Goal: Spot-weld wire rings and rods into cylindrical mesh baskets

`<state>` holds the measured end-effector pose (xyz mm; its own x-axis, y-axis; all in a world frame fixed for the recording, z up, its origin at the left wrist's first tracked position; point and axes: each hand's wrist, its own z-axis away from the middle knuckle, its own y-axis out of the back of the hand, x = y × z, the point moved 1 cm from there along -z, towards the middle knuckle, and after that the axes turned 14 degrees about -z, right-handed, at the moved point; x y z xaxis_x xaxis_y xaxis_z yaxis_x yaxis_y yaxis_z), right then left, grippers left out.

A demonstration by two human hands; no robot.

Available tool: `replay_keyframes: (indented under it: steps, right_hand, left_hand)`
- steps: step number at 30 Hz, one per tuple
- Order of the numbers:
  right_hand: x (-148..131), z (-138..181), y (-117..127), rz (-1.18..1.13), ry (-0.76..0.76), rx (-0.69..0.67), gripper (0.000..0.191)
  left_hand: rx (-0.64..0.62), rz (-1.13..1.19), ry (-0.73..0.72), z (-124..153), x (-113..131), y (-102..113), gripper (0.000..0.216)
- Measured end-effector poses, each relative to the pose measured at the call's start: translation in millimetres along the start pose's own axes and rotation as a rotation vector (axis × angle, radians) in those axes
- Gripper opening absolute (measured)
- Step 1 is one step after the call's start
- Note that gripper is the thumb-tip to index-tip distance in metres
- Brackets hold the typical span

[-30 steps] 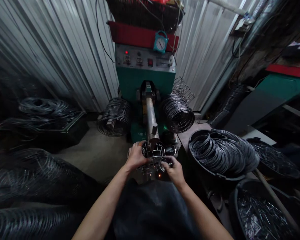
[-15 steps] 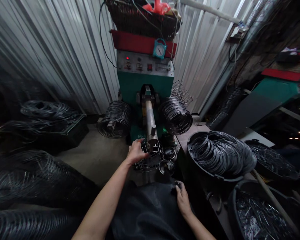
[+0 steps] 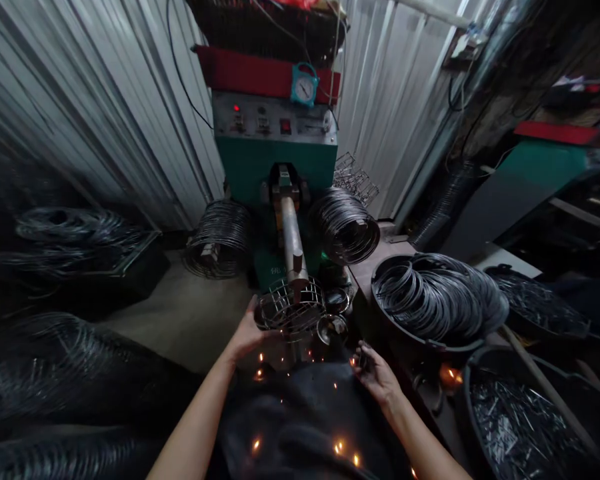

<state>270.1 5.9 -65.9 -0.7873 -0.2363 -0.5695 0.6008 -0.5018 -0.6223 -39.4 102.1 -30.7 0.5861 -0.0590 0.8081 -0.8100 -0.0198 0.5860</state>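
L hand (image 3: 245,335) gripped the round silvery wire cage (image 3: 291,311) at its near-left rim, thumb on top and fingers wrapped under, pressing it up to the tip of the horizontal steel arm (image 3: 292,241) that stuck out of the green machine w/ grey control panel (image 3: 276,159). The cage sat right at that tip, open side tilted toward the camera, just above the dark cloth (image 3: 305,417) over the lap. Orange sparks (image 3: 259,375) were scattered below the cage and across the cloth, so the step in hand read as a spot-weld on a cage joint, w/ L hand steadying the piece. R hand (image 3: 376,375) was off the cage, low and to the right, near the edge of the black round tub of dark wire rings (image 3: 416,343); fingers half-curled, maybe round sth small and dark, but couldn't tell if it pinched anything. A small shiny metal cup (image 3: 333,327) sat just beside the cage on the right. Two dark wire coils (image 3: 219,239) (image 3: 347,227) flanked the arm; a second black tub of short wire bits (image 3: 473,375) stood further right. Judgement: w/ a weld live, the next move called for a firm L-hand hold so the wires stayed in contact at the tip, then a small turn of the cage to bring an unwelded crossing under it. R hand would need a clear path back, away from the sparks.
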Motion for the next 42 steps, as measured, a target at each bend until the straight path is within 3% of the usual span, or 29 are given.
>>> replay_keyframes:
  steps: [3, 6, 9, 11, 14, 17, 20, 22, 24, 27, 29, 34, 37, 42]
  right_hand:
    - [8.1, -2.8, 1.3, 0.180, 0.172, -0.021, 0.026]
    - [18.3, -2.7, 18.6, 0.557, 0.423, -0.079, 0.023]
    - [21.3, 1.1, 38.2, 0.910, 0.583, -0.160, 0.018]
    - [15.1, 7.1, 38.0, 1.056, 0.648, -0.230, 0.019]
    - [-2.4, 24.5, 5.6, 1.221, 0.682, -0.462, 0.021]
    - [-18.7, 47.6, -52.4, 1.463, 0.661, -0.744, 0.019]
    - [-26.4, 63.7, -106.8, 1.809, 0.590, -0.688, 0.026]
    - [-25.3, 68.6, -130.8, 1.925, 0.553, -0.611, 0.028]
    - [-20.2, 69.1, -141.9, 1.923, 0.555, -0.545, 0.025]
    - [-9.4, 63.6, -137.2, 1.807, 0.605, -0.475, 0.021]
    - [-3.8, 58.0, -126.7, 1.682, 0.625, -0.555, 0.019]
    - [-7.2, 49.5, -111.2, 1.487, 0.595, -0.935, 0.022]
    - [-12.7, 49.1, -113.9, 1.559, 0.612, -0.994, 0.027]
    - [-9.3, 44.3, -117.1, 1.617, 0.630, -0.981, 0.024]
  left_hand:
    - [0.013, 0.140, 0.086, 8.1, -15.7, -14.9, 0.087]
    - [0.047, 0.209, 0.140, 11.5, -18.4, -21.4, 0.084]
    - [0.085, 0.318, 0.169, 19.7, -16.1, -15.4, 0.090]
    - [0.091, 0.336, 0.152, 30.6, -13.8, -8.2, 0.095]
    - [0.071, 0.191, 0.048, 50.9, -4.3, -0.4, 0.095]
    - [0.083, -0.121, -0.066, 65.9, 18.9, 1.0, 0.095]
    - [0.098, -0.427, -0.134, 71.7, 50.9, 0.0, 0.091]
    - [0.096, -0.548, -0.157, 73.3, 69.8, 0.0, 0.088]
    - [0.080, -0.608, -0.186, 74.8, 82.4, -0.1, 0.086]
    - [0.056, -0.622, -0.218, 76.9, 87.7, -1.7, 0.086]
    - [0.047, -0.611, -0.208, 77.6, 85.0, -3.2, 0.088]
    - [0.001, -0.556, -0.179, 74.7, 74.4, -4.8, 0.089]
    - [0.001, -0.505, -0.180, 70.9, 71.1, -4.2, 0.089]
    - [-0.022, -0.486, -0.175, 66.6, 66.8, -3.9, 0.089]
